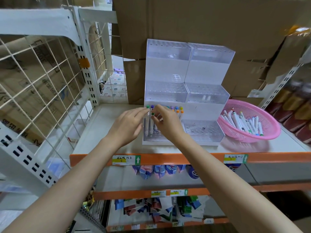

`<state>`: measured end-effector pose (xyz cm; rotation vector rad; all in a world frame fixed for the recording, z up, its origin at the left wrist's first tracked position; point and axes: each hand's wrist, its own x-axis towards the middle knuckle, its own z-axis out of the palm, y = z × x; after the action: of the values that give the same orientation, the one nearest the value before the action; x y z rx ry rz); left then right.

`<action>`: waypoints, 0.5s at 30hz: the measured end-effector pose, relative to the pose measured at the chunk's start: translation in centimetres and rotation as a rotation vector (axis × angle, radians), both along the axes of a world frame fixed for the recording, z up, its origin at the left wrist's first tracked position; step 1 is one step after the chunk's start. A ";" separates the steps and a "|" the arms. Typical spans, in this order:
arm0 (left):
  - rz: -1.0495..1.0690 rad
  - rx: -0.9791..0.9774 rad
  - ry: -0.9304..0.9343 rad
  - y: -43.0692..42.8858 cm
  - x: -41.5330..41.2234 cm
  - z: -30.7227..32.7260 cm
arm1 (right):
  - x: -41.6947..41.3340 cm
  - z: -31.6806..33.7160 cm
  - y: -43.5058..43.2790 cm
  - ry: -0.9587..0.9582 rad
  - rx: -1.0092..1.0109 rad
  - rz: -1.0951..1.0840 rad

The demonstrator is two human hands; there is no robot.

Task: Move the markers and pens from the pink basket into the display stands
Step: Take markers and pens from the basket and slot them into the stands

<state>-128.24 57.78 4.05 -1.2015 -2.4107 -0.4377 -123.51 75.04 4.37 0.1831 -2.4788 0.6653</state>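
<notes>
Two clear tiered display stands sit side by side on the shelf, the left stand (165, 94) and the right stand (207, 96). A row of markers with coloured caps (177, 109) stands in the left stand's lowest tier. My right hand (166, 122) pinches a green-capped marker (152, 117) upright over that tier's front-left holes. My left hand (128, 126) reaches in beside it, and its straight fingertips touch the markers at the tier's left end. The pink basket (267, 132) at the right holds several white markers (242, 122).
The stands and basket rest on a white shelf with an orange front rail (168, 158) that carries price labels. Cardboard boxes (202, 22) stand behind the stands. A white wire-grid rack (43, 68) is on the left. Lower shelves hold packaged goods.
</notes>
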 end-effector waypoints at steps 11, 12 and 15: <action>-0.050 0.022 0.060 4.2 0.6 2.4 | 2.1 1.8 4.8 0.038 0.318 -0.142; -0.061 -0.002 0.070 5.1 0.8 2.5 | 2.6 1.8 5.7 0.017 0.310 -0.168; -0.090 -0.067 0.071 8.3 1.4 2.8 | 4.3 1.9 8.6 -0.056 0.308 -0.266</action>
<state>-126.81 66.12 6.86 -1.3356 -2.3353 -0.3375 -119.21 83.63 6.27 -0.0525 -2.5850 0.1791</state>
